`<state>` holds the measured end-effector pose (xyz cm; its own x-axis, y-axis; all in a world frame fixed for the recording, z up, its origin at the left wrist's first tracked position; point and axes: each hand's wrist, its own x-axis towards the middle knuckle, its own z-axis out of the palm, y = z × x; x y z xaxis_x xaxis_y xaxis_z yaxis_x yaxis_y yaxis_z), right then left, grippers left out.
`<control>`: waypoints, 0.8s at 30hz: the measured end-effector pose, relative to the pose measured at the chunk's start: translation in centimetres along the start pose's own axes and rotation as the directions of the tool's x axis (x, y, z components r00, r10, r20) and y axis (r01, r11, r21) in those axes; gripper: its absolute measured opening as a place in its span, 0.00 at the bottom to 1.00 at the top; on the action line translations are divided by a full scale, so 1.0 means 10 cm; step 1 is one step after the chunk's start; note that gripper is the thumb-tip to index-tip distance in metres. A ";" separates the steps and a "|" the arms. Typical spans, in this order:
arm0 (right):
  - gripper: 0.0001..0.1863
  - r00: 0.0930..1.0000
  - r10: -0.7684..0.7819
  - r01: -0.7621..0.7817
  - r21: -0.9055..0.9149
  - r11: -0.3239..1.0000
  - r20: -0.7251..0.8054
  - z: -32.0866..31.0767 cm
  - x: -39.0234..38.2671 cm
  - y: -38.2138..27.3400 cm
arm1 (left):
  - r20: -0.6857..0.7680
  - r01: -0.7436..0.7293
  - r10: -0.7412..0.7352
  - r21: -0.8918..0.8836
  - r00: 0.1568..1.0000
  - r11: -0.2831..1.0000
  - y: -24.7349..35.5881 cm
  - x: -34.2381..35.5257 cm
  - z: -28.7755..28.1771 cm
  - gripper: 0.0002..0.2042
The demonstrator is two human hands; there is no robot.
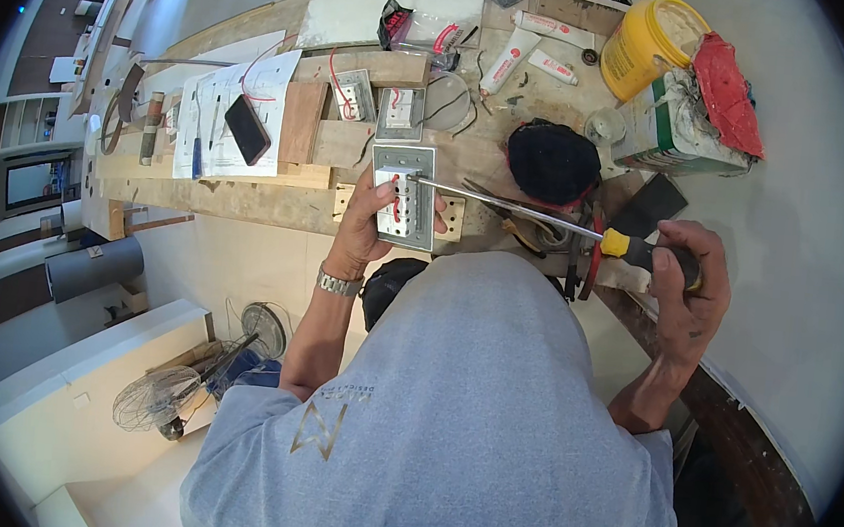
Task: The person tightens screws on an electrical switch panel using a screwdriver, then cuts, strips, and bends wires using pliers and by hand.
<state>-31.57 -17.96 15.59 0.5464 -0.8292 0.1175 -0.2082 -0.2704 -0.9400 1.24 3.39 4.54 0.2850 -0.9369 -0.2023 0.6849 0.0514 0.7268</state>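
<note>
My left hand (363, 226) grips a grey metal switch plate (405, 198) with red wires in it, holding it against the wooden workbench (247, 200). My right hand (687, 277) is closed around the yellow and black handle of a long screwdriver (537, 216). The screwdriver's steel shaft runs left and its tip rests on the plate near its top edge. A metal watch sits on my left wrist.
Two more switch boxes (400, 111) with red wires lie farther back on the bench. A black phone (247, 129) rests on papers at the left. A black cap (552, 161), a yellow bucket (642, 48), sealant tubes (509, 60) and a carton stand at the right. A fan guard (157, 397) lies on the floor.
</note>
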 end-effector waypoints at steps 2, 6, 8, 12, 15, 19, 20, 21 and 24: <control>0.13 0.999 -0.037 0.037 -0.018 0.999 0.009 0.01 0.04 0.01 | 0.005 0.006 -0.006 -0.021 1.000 1.000 0.00 -0.01 -0.02 0.30; 0.14 0.988 -0.147 0.145 0.044 0.988 0.038 0.00 0.06 0.08 | -0.011 0.005 -0.006 -0.024 1.000 1.000 0.01 0.00 -0.03 0.30; 0.15 0.987 -0.158 0.156 0.065 0.986 0.037 0.00 0.09 0.11 | 0.002 0.006 -0.006 -0.022 1.000 1.000 0.00 0.00 -0.04 0.30; 0.18 0.981 -0.192 0.188 0.129 0.974 0.021 0.06 0.12 0.14 | -0.003 0.000 0.000 -0.036 1.000 0.999 -0.02 0.00 -0.04 0.30; 0.18 0.996 -0.090 0.089 0.112 0.990 0.004 0.10 0.09 0.05 | -0.006 -0.004 0.004 -0.027 1.000 1.000 -0.04 0.02 -0.05 0.30; 0.16 0.941 0.327 -0.334 0.074 0.940 0.090 -0.04 0.13 0.03 | -0.030 -0.001 0.002 0.003 1.000 1.000 -0.01 0.01 -0.02 0.30; 0.15 0.894 0.431 -0.440 0.064 0.896 0.121 -0.06 0.13 0.04 | -0.029 -0.001 0.001 0.002 1.000 1.000 0.00 0.02 0.00 0.30; 0.14 0.948 0.312 -0.315 0.028 0.949 0.068 -0.04 0.12 0.05 | -0.022 -0.002 0.002 0.023 1.000 1.000 0.00 0.04 0.03 0.29; 0.12 0.996 0.088 -0.089 0.025 0.996 0.026 -0.04 0.11 0.14 | -0.030 0.002 -0.001 0.032 1.000 0.999 -0.01 0.04 0.06 0.29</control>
<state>-31.63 -19.43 14.53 0.5464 -0.8371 0.0257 -0.2358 -0.1832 -0.9544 0.89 2.78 4.75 0.3043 -0.9263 -0.2221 0.6636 0.0389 0.7471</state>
